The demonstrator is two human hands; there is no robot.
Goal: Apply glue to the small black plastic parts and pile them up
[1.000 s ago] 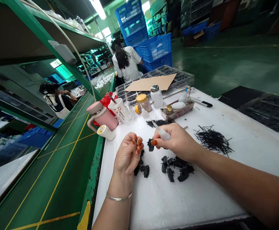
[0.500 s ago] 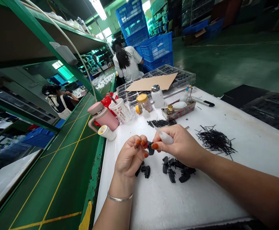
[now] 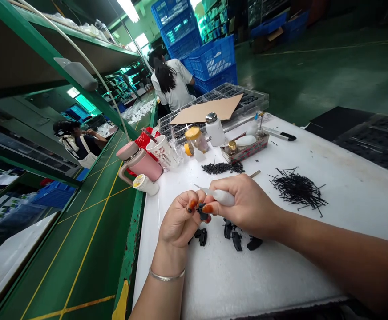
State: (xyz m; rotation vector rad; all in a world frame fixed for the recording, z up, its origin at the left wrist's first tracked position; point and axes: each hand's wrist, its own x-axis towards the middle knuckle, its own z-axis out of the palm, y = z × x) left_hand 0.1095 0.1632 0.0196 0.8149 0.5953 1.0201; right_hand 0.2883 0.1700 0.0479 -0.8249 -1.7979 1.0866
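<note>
My left hand (image 3: pixel 177 220) is closed, its fingertips pinching a small black plastic part (image 3: pixel 202 212). A tiny dark bit shows by the left thumb; I cannot make out its kind. Closed in my right hand (image 3: pixel 247 202) is a small white squeeze bottle (image 3: pixel 224 198), its thin nozzle pointing up and left. The right thumb and fingertips also touch the black part, so both hands meet at it. Below them, more black plastic parts (image 3: pixel 236 241) lie on the white tabletop (image 3: pixel 220 284), some partly hidden by my right hand.
Thin black pins (image 3: pixel 301 191) lie in a heap on the right. Small black rings (image 3: pixel 219 168) are piled behind my hands, near a patterned box (image 3: pixel 250 149). A pink mug (image 3: pixel 143 162), paper cup (image 3: pixel 163 149) and white dispenser bottle (image 3: pixel 215 131) stand behind. Two people work farther off.
Both hands have shifted slightly left with the black part. The squeeze bottle is tilted flatter, its nozzle turned more to the left. The whole view has shifted a little.
</note>
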